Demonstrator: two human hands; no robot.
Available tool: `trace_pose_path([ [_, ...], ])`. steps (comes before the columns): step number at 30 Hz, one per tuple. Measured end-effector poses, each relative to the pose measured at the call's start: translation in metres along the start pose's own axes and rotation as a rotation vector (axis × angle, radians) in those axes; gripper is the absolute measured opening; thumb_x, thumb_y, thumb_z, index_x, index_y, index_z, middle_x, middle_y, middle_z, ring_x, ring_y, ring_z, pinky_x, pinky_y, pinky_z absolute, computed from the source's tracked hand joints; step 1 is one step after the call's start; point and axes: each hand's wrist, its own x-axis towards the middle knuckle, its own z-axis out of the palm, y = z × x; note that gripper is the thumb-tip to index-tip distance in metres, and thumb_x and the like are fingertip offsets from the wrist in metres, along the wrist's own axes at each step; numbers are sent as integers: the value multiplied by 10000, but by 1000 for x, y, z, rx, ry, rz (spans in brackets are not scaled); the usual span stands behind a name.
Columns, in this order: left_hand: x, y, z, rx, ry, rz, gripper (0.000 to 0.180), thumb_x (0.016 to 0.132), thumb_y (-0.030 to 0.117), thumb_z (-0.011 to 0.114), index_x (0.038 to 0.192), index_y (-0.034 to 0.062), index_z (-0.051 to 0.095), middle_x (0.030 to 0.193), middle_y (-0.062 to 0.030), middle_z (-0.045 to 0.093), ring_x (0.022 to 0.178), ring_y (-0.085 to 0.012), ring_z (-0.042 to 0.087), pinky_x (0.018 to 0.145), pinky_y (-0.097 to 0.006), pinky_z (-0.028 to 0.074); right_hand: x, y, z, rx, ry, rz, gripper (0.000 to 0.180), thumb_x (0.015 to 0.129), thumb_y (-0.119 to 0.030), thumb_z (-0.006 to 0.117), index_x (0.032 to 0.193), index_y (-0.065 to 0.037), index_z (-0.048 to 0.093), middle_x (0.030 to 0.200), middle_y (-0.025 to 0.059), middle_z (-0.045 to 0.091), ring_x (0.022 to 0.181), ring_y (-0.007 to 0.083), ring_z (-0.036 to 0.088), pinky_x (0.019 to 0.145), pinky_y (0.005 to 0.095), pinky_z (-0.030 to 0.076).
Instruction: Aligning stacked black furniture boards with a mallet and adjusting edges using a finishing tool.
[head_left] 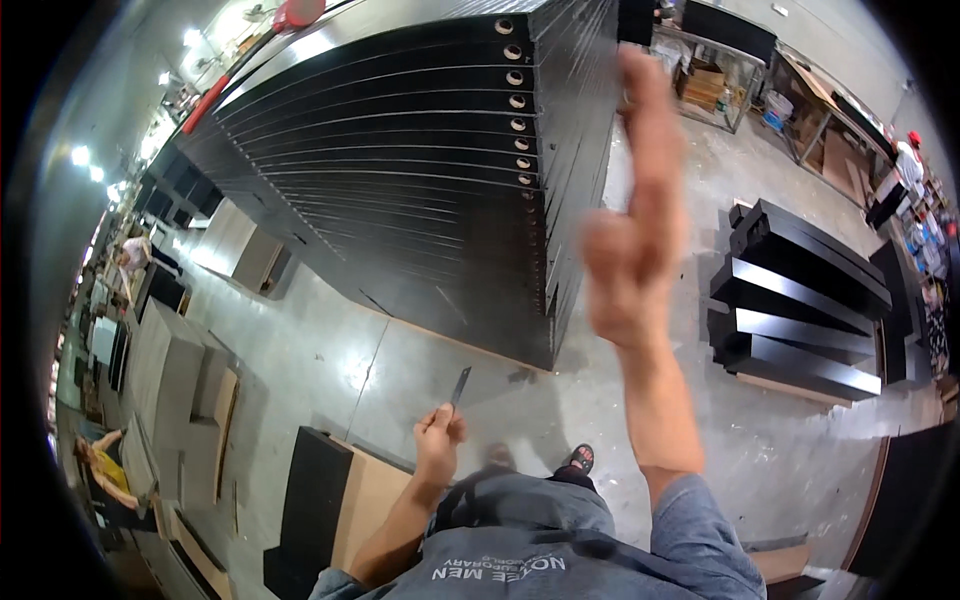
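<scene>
On grey workshop floor [275, 375], black panel stack [400, 150]

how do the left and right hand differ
The left hand grips a thin dark strip; the right hand shows no held item. The left hand is lower in view; the right hand is higher, beside the tall black stack. The left hand looks clearer; the right hand is blurred. Both are bare.
</scene>
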Motion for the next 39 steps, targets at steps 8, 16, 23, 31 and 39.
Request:
trace_pose_path([
  [8,24,10,-47,-5,57,-128,219,947,206,661,815,37,616,682,-64,605,585,-173,567,534,-307,461,-222,-36,63,-43,-155,766,650,876,-52,641,1453,61,365,1439,267,443,1309,409,460,1094,439,366],
  [16,54,30,-88,62,-115,-124,230,966,202,628,816,29,615,687,-77,601,574,-177,553,543,-301,464,-158,-80,37,-65,193,824,536,823,-218,772,1272,19,602,1254,203,615,1104,296,610,913,392,520],
  [23,45,29,-78,47,-279,-129,252,976,232,611,840,20,608,727,-71,609,630,-173,562,595,-299,469,-69,-46,46,40,291,558,492,842,-172,764,1278,11,628,1250,160,629,1141,245,591,980,343,483],
  [31,55,26,-106,33,-239,-230,251,977,229,611,826,28,603,708,-79,622,593,-182,572,576,-310,477,-50,-52,46,163,416,578,436,843,-64,720,1259,26,628,1206,111,628,1125,195,586,956,303,480],
  [39,58,20,-120,42,-235,-264,254,982,221,607,812,31,613,696,-80,630,568,-183,580,549,-313,484,-20,-45,53,110,444,498,390,879,-128,730,1246,-10,674,1128,79,646,1053,159,572,912,275,447],
])
